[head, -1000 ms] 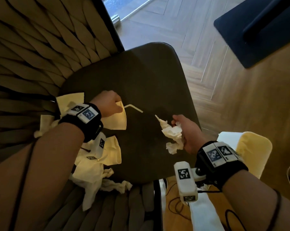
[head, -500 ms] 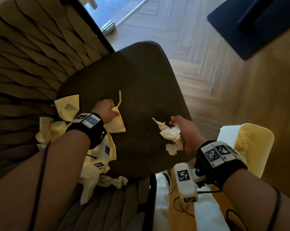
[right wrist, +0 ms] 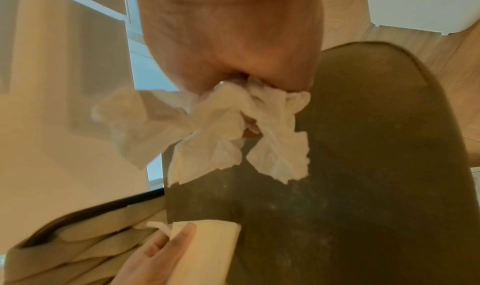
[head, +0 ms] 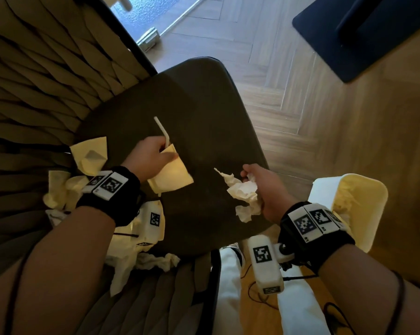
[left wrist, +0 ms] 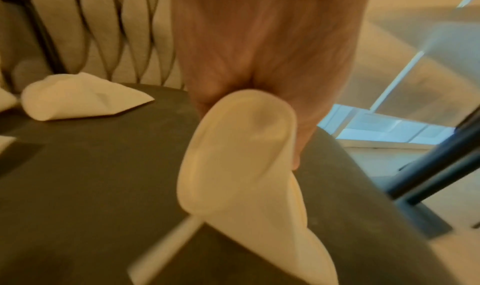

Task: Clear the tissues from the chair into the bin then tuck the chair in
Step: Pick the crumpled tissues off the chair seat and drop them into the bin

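Compared with half a second ago: straw (head: 162, 132) swung from near-upright beside the left hand (head: 151, 157) to leaning away past the knuckles, folded napkin (head: 171, 174) lifted clear of the chair seat (head: 199, 97) at its near edge. Compared with one second ago: straw no longer lying flat on the seat. Judged meaning: pickup on the left side complete, load ready for transfer to the bin (head: 356, 209)

Left fingers: curled and pinching the folded napkin together with the straw, napkin hanging below the fingertips, straw projecting beyond them. Exact finger spacing hidden behind the napkin in the left wrist view

Right hand (head: 262, 187): fingers closed around a crumpled tissue (head: 244, 193), loose ends trailing below the fist over the seat edge. Bin just beyond the right wrist, outward of the chair, liner already holding tissue

Remaining tissues (head: 66, 187): several pieces behind the left wrist against the woven backrest (head: 35, 81), one folded piece (left wrist: 78, 96) left of the left fingers on the seat

Judged status: clearing partly done, tucking in not yet started
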A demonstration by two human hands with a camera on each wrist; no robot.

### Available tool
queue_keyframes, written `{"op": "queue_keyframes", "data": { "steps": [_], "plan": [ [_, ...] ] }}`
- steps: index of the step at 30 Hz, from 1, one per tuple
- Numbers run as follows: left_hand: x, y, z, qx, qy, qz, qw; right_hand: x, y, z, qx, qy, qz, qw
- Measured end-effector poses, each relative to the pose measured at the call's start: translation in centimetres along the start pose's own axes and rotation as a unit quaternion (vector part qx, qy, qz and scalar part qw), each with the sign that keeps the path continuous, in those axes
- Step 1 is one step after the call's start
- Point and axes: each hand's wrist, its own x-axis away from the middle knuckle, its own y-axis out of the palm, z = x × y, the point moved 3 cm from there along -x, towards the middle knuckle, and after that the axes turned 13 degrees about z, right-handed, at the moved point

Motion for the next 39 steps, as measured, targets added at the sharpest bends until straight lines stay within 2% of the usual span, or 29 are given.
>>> {"op": "queue_keyframes", "data": {
  "steps": [4, 7, 9, 10, 12, 13, 16, 18, 20, 21, 23, 25, 28, 33, 36, 39],
  "plan": [
    [3.2, 1.4, 8.2, 0.058, 0.107, 0.024, 0.992, -0.2, -5.4, 0.1, -0.052, -0.052, 0.044, 0.996],
    [6.7, 5.9, 15.3, 0.118, 0.183, -0.017, 0.976, -1.4, -12.3, 0.1, -0.093, -0.109, 0.143, 0.979],
    [9.0, 10.4, 19.5, 0.157, 0.209, -0.056, 0.964, -2.9, -18.0, 0.7, -0.046, -0.162, 0.226, 0.959],
    [10.0, 12.9, 21.4, 0.162, 0.214, -0.072, 0.961, -3.8, -20.7, 1.3, 0.027, -0.189, 0.259, 0.947],
    [11.9, 18.2, 24.4, 0.163, 0.212, -0.096, 0.959, -6.6, -26.1, 3.4, 0.096, -0.134, 0.314, 0.935],
    [12.7, 20.8, 25.5, 0.160, 0.207, -0.104, 0.959, -7.8, -28.3, 4.7, 0.091, -0.087, 0.324, 0.937],
    [14.7, 28.2, 27.8, 0.121, 0.206, -0.116, 0.964, -11.5, -33.1, 8.9, 0.097, -0.035, 0.335, 0.937],
    [15.2, 32.9, 28.2, 0.101, 0.199, -0.103, 0.969, -14.3, -34.7, 11.5, 0.039, 0.008, 0.321, 0.946],
    [15.3, 37.2, 27.9, 0.089, 0.188, -0.086, 0.974, -16.3, -34.7, 13.1, 0.007, 0.012, 0.258, 0.966],
    [15.1, 39.3, 27.7, 0.083, 0.187, -0.082, 0.975, -17.7, -34.5, 14.0, -0.051, 0.020, 0.218, 0.975],
    [15.0, 42.5, 27.3, 0.057, 0.172, -0.114, 0.977, -19.8, -33.8, 15.7, -0.168, 0.061, 0.165, 0.970],
    [14.7, 45.1, 26.6, -0.002, 0.149, -0.184, 0.972, -20.8, -33.1, 16.6, -0.181, 0.064, 0.133, 0.972],
    [14.5, 46.1, 25.6, -0.067, 0.134, -0.224, 0.963, -20.7, -32.7, 16.9, -0.144, 0.044, 0.104, 0.983],
    [15.4, 42.1, 24.6, -0.049, 0.159, -0.190, 0.968, -17.4, -32.5, 16.1, -0.098, 0.042, 0.117, 0.987],
    [16.3, 37.0, 24.1, 0.006, 0.145, -0.174, 0.974, -14.2, -31.0, 14.2, -0.010, -0.040, 0.143, 0.989],
    [17.3, 29.8, 23.7, 0.036, 0.139, -0.126, 0.982, -9.3, -26.8, 9.8, 0.051, -0.156, 0.103, 0.981]
  ]
}}
